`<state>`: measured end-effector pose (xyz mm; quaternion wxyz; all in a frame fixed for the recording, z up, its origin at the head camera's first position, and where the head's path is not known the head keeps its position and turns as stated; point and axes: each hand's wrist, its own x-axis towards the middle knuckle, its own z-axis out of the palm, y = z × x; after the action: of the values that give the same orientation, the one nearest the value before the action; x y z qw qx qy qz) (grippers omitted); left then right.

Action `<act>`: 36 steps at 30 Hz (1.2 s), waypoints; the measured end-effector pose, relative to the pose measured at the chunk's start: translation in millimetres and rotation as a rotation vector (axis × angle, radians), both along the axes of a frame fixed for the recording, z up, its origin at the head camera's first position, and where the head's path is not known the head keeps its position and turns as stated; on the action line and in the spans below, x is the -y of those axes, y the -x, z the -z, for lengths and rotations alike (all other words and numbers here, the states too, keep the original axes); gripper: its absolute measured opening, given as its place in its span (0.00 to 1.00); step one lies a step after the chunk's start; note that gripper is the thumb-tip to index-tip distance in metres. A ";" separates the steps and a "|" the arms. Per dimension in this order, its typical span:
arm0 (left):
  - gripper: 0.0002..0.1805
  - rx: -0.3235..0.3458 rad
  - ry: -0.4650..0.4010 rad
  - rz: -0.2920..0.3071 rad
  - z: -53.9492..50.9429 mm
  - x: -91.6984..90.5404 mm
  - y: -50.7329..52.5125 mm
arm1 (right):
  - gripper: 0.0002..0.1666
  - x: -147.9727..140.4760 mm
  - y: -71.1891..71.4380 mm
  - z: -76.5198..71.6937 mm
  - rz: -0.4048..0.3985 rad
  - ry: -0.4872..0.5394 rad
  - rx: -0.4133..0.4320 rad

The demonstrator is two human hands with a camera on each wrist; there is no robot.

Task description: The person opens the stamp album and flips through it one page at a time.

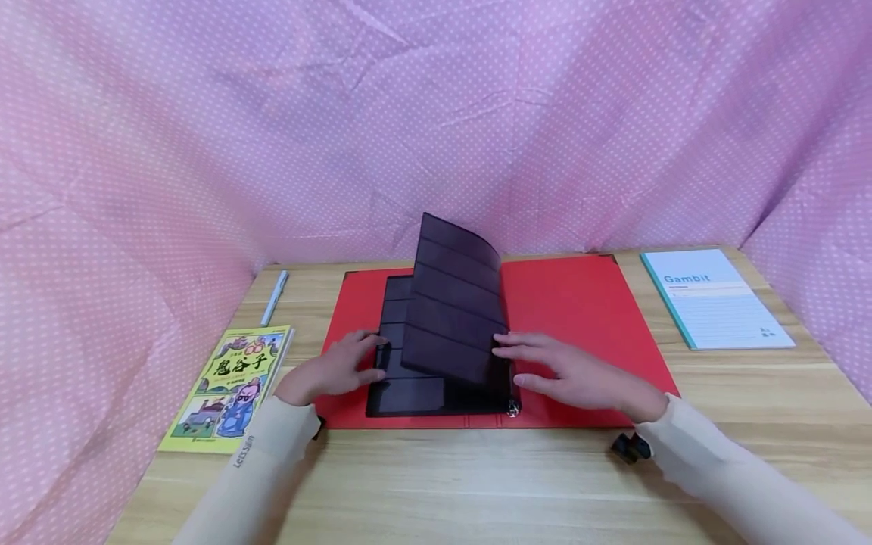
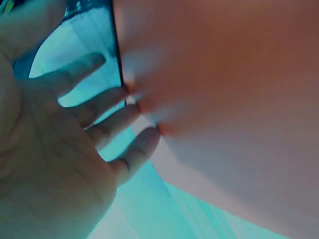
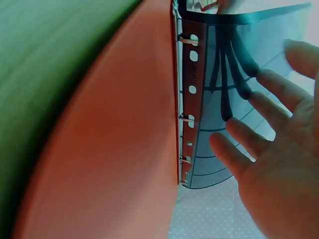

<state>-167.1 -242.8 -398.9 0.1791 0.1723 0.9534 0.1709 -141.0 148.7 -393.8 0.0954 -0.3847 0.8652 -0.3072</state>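
Observation:
A red ring binder [image 1: 572, 310] lies spread open on the table, its metal rings [image 3: 188, 118] running through punched holes in the page edge. One or more black pocket pages [image 1: 453, 303] stand raised and tilted over the left cover. Below them, another black pocket page [image 1: 409, 397] lies flat. My left hand [image 1: 337, 367] is at the flat page's left edge, its fingertips [image 2: 149, 139] touching the red cover. With fingers spread, my right hand [image 1: 579, 375] is beside the raised page, its fingertips [image 3: 234, 127] at or very near the glossy surface.
A yellow comic-style book [image 1: 228, 390] lies to the left, with a light-coloured pen [image 1: 275, 298] behind it. To the right is a pale notebook [image 1: 718, 299] marked Gambit. A pink dotted curtain [image 1: 436, 129] hangs behind the wooden table [image 1: 477, 484].

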 end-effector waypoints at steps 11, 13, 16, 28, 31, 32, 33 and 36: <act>0.38 -0.008 -0.168 -0.137 -7.9 -3.8 17.7 | 0.30 10.7 0.7 9.4 -0.048 -0.064 -0.044; 0.43 -0.005 -0.111 -0.128 -7.6 -12.0 15.0 | 0.30 12.7 0.0 9.8 -0.051 -0.089 -0.074; 0.48 0.005 0.011 -0.090 -6.5 -26.7 10.5 | 0.30 14.3 -1.1 9.6 -0.054 -0.116 -0.108; 0.51 -0.022 0.340 -0.072 9.3 -56.7 7.6 | 0.37 14.5 -0.1 8.8 0.091 -0.042 0.015; 0.51 -0.020 0.339 -0.078 10.0 -58.2 8.2 | 0.44 11.0 2.2 11.6 0.188 -0.037 0.103; 0.51 -0.016 0.339 -0.080 10.0 -58.6 8.4 | 0.46 9.5 3.3 13.1 0.211 -0.042 0.124; 0.51 -0.013 0.340 -0.082 10.0 -58.9 8.4 | 0.49 8.1 4.5 14.7 0.226 -0.044 0.144; 0.52 0.003 0.339 -0.093 9.0 -59.5 8.2 | 0.53 4.8 9.1 20.0 0.243 -0.062 0.181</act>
<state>-175.3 -183.3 -407.9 0.1987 0.0950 0.9753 0.0159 -150.0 143.9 -413.7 0.1470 -0.2448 0.9023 -0.3230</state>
